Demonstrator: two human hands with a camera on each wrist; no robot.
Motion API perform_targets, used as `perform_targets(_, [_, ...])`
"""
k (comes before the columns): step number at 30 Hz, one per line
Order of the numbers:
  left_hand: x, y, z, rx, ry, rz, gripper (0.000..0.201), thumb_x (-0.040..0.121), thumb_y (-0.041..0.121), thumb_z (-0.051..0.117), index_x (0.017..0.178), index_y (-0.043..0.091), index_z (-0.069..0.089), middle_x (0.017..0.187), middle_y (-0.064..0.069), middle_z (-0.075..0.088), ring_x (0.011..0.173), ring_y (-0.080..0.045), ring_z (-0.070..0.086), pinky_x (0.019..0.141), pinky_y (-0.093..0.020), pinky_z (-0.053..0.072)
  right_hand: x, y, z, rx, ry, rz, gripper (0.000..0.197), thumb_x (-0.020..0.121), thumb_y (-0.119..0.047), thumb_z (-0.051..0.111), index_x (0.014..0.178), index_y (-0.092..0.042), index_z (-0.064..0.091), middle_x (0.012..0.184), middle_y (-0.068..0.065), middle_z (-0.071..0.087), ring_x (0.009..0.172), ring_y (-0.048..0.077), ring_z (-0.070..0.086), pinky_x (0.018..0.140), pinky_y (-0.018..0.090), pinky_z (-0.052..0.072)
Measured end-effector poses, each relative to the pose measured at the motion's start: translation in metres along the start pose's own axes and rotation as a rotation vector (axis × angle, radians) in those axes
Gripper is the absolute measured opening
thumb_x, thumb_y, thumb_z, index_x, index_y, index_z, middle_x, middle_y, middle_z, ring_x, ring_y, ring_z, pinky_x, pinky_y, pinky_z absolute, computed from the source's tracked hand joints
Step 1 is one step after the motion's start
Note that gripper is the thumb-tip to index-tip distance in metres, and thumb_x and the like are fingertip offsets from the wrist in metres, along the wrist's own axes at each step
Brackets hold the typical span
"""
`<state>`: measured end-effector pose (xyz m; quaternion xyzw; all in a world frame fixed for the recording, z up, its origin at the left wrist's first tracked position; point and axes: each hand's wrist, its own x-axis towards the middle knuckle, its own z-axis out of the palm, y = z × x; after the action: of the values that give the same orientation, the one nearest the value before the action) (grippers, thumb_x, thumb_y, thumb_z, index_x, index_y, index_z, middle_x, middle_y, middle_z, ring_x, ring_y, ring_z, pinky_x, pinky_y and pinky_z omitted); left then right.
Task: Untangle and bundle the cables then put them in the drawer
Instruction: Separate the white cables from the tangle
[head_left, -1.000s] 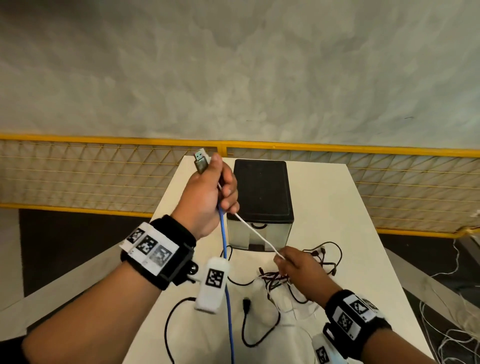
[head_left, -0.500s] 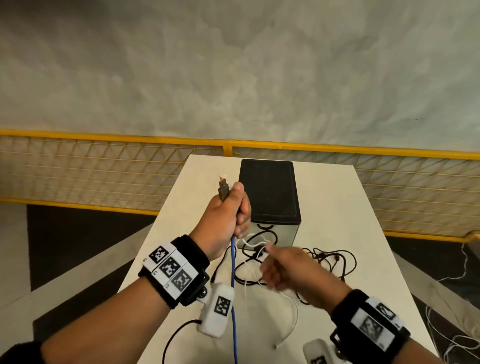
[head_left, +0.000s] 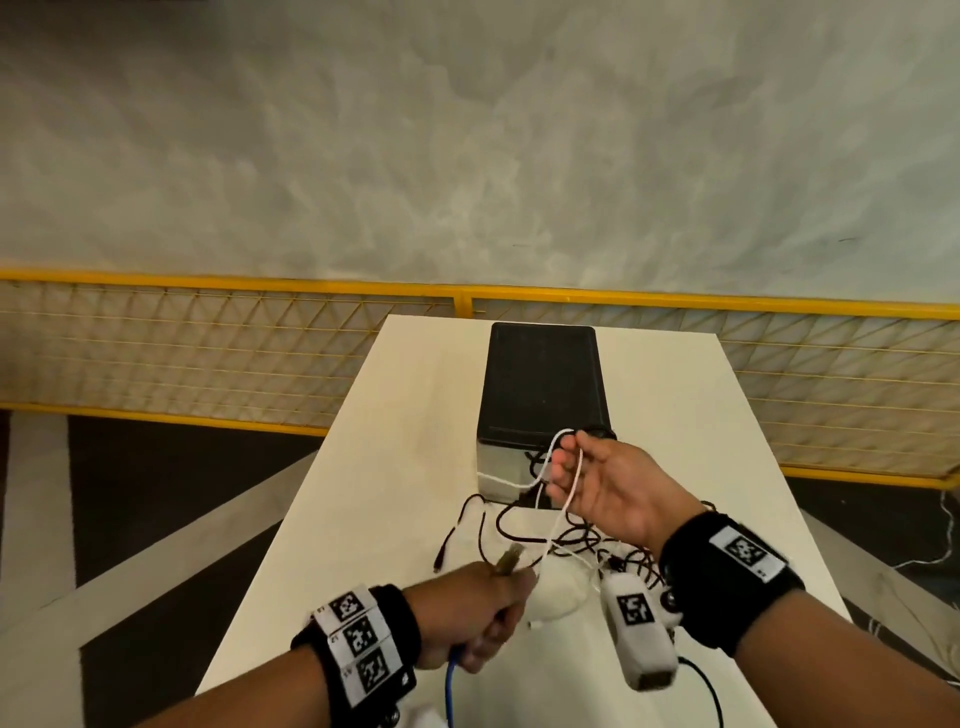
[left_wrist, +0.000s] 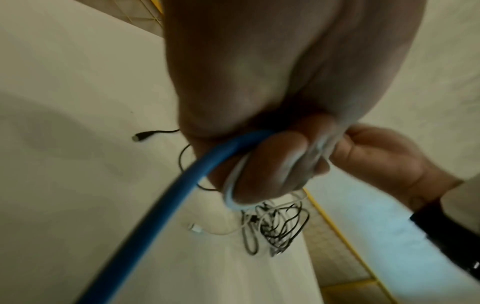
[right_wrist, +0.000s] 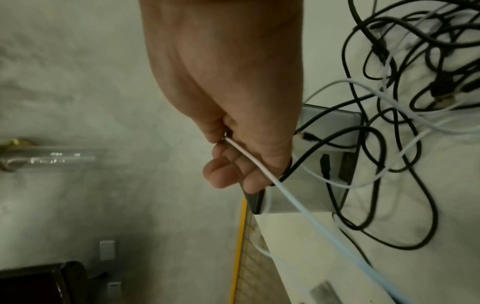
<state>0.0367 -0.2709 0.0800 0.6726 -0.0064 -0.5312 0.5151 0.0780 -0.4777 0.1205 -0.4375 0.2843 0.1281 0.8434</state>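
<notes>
My left hand (head_left: 493, 618) grips a blue cable (head_left: 450, 686) low over the table's near part, and the cable's USB plug (head_left: 506, 558) sticks out above the fist. In the left wrist view the blue cable (left_wrist: 182, 185) leaves the fist and a white cable (left_wrist: 231, 185) loops round a finger. My right hand (head_left: 563, 467) is raised in front of the drawer unit (head_left: 543, 384) and pinches a thin white cable (head_left: 566, 499). The right wrist view shows that white cable (right_wrist: 249, 162) running under the thumb. A tangle of black and white cables (head_left: 576, 540) lies on the table between the hands.
The white table (head_left: 415, 467) ends at a yellow mesh fence (head_left: 208, 353) behind it. A loose black plug (head_left: 439, 564) lies left of the tangle and a white plug (left_wrist: 194, 227) lies near it. More white cables (head_left: 935, 561) lie on the floor at the right.
My left hand has come down and toward me with the blue cable. My right hand has risen toward the drawer unit, lifting a loop of white cable.
</notes>
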Motion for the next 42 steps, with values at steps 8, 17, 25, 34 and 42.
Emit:
perform_targets(8, [0.009,0.055,0.007,-0.061,0.416,0.45,0.036,0.101,0.033,0.05,0.071,0.016,0.057,0.051,0.008,0.048,0.039,-0.008,0.036,0.037,-0.017,0.028,0.004,0.026,-0.002,-0.08,-0.004,-0.021,0.024,0.103,-0.023,0.041,0.089,-0.012,0.058,0.088,0.014,0.072,0.069,0.023,0.069,0.075,0.04,0.055])
perform_targets(17, [0.027,0.06,0.017,-0.011,0.429,0.534,0.021,0.091,0.008,0.064,0.071,0.017,0.061,0.046,0.014,0.054,0.036,0.003,0.046,0.038,-0.011,0.035,-0.001,0.044,0.006,-0.091,-0.025,0.025,0.027,0.099,-0.026,0.043,0.101,-0.013,0.066,0.092,0.009,0.071,0.093,0.027,0.06,0.095,0.049,0.044])
perform_targets(25, [0.016,0.016,-0.005,0.215,0.064,0.302,0.024,0.086,0.013,0.07,0.065,0.019,0.061,0.061,0.0,0.062,0.042,-0.007,0.033,0.042,-0.019,0.024,0.009,0.021,0.003,-0.037,0.017,0.045,0.021,0.104,-0.023,0.04,0.097,-0.013,0.057,0.085,0.01,0.075,0.081,0.023,0.075,0.084,0.042,0.052])
perform_targets(34, [0.008,0.033,-0.022,-0.057,0.257,0.368,0.034,0.088,0.019,0.073,0.067,0.022,0.046,0.054,0.005,0.028,0.045,-0.009,0.022,0.043,-0.022,0.017,0.003,0.027,0.0,-0.08,-0.017,-0.03,0.016,0.103,-0.024,0.044,0.109,-0.015,0.056,0.099,0.014,0.074,0.092,0.029,0.072,0.089,0.052,0.051])
perform_targets(42, [0.028,0.057,0.005,-0.167,0.365,0.467,0.025,0.088,0.007,0.069,0.07,0.02,0.057,0.048,0.009,0.044,0.039,-0.007,0.03,0.043,-0.02,0.022,-0.01,0.043,0.021,-0.098,-0.115,0.049,0.036,0.101,-0.04,0.038,0.111,-0.018,0.066,0.102,0.008,0.068,0.085,0.02,0.057,0.073,0.037,0.04])
